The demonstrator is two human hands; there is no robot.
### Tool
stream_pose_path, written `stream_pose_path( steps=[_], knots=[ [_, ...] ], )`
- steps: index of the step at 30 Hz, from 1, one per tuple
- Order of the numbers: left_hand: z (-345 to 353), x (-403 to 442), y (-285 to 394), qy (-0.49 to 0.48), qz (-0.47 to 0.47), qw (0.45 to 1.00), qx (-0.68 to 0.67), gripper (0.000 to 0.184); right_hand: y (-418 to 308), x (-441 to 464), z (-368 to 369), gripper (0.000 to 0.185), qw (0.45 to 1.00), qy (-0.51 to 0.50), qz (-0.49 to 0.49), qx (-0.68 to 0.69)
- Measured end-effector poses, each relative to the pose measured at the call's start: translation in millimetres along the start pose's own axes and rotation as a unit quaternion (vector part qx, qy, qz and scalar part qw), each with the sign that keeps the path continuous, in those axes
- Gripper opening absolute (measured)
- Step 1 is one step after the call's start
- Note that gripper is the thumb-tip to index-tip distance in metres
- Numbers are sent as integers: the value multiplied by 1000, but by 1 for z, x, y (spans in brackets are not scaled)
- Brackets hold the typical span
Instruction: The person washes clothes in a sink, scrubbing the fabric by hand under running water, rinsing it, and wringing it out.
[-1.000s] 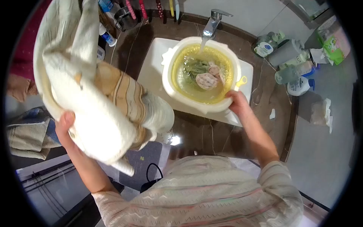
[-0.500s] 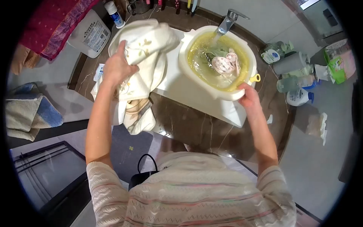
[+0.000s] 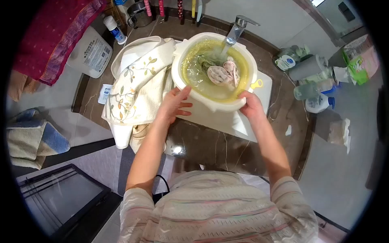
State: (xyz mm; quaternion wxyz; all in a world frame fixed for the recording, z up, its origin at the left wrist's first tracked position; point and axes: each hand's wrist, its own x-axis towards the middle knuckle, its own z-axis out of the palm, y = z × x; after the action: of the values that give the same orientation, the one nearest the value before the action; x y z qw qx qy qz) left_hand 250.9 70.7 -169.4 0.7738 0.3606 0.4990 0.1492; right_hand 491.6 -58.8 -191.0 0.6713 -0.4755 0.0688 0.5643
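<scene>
A white and yellow wash basin (image 3: 215, 106) sits over the white sink (image 3: 259, 93), under the running faucet (image 3: 235, 30). Water fills it, with a patterned pinkish cloth (image 3: 219, 75) and a greenish part in the water. My right hand (image 3: 251, 104) grips the basin's near right rim, just below its yellow plug tab (image 3: 256, 84). At the near left rim is my left hand (image 3: 175, 104), fingers spread and holding nothing; whether it touches the basin I cannot tell. Left of it lies a cream towel with leaf embroidery (image 3: 135, 87), bunched on the counter and hanging over the front edge.
Several bottles, including a white pump bottle (image 3: 317, 104), stand along the right wall beside a green wipes pack (image 3: 360, 69). A large white jug (image 3: 92, 54), a tube (image 3: 114, 30) and a glass mug (image 3: 139, 15) stand at the left and back. Brown counter (image 3: 210, 141) runs in front.
My left hand has let go of the towel and moved right to the basin. The towel now lies flatter on the counter. The basin has shifted left, with my right hand still on its rim.
</scene>
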Motion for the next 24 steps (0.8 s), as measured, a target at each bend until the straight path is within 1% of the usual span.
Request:
stream_pose_path(
  steps=[3,4,6,7,9,10,11,12,13,15,17,18,19,20,21,23,24],
  knots=[
    [22,24,-17,-102,-1,986,-134,53,6,10,-1,45,1000,-26,-10,-3],
    [29,29,-16,-76,12,982,-170,40,6,12,0,46,1000,-11,-12,-17],
    [28,43,-22,-60,30,980,-186,37,6,12,4,47,999,19,-14,-41],
    [28,48,-25,-51,38,979,-194,37,5,8,7,44,997,9,-18,-69],
    [26,53,-26,-36,32,973,-228,26,-2,-8,16,38,992,-9,-25,-124],
    [25,53,-26,-28,27,969,-244,21,-12,-13,16,34,975,7,-30,-219],
    [24,53,-26,-24,33,970,-240,21,-30,-17,13,32,949,22,-34,-312],
    [24,56,-25,-21,43,970,-236,20,-49,-19,9,31,914,36,-41,-403],
    [26,58,-25,-17,52,970,-237,19,-64,-23,3,28,860,91,-123,-487],
    [24,56,-30,-17,46,969,-244,19,-78,-24,8,25,782,167,-229,-555],
    [24,56,-32,-13,43,969,-244,20,-63,-7,42,22,813,35,-289,-504],
    [26,58,-31,-11,43,969,-243,20,-57,11,58,26,817,-39,-282,-501],
    [26,57,-32,-6,36,970,-240,20,-51,26,74,31,854,-112,-222,-456],
    [26,55,-27,10,35,975,-218,23,-49,43,84,33,862,-157,-214,-432],
    [27,51,-22,15,37,976,-214,25,-46,57,88,34,869,-200,-205,-404],
    [27,48,-11,20,45,978,-203,27,-54,56,102,36,922,-209,-137,-297],
    [27,49,-6,1,51,979,-196,28,-64,56,93,35,908,-236,-180,-297]
  ],
)
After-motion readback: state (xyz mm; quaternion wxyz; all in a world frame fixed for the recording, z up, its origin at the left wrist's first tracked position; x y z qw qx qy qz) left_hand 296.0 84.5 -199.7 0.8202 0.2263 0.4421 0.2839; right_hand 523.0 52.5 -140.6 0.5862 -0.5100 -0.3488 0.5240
